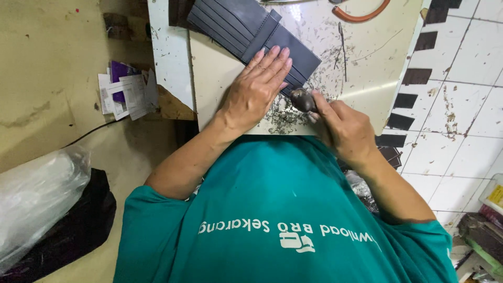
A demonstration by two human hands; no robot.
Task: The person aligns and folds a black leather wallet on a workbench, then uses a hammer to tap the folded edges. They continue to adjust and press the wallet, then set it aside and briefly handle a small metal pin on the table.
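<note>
Your left hand (259,84) lies flat, fingers spread and unclenched, pressing down on the near end of a dark grey wallet piece (251,31) with stitched card slots. The piece rests on the pale, scarred worktop (367,57), running away from you toward the upper left. Your right hand (343,128) is clenched around a small tool with a rounded dark head (302,99), whose working end meets the wallet's near edge just beside your left fingertips.

The wallet piece looks thin, light and flexible, likely leather or a leather-like sheet, stiffer where the slots are layered and limp at a single-layer edge. It would probably slide easily on the smooth worktop, so a flat palm pressing down near the worked edge seems the right hold; pinching it would likely bend or crease it. The surface looks easy to mark, so keep pressure broad, not on the fingernails.

Dark shavings (285,118) are scattered around the worked edge. An orange-handled tool (361,14) lies at the far side, well apart. Papers (126,91) sit on the floor to your left, and cut dark strips (408,99) hang along the worktop's right edge.
</note>
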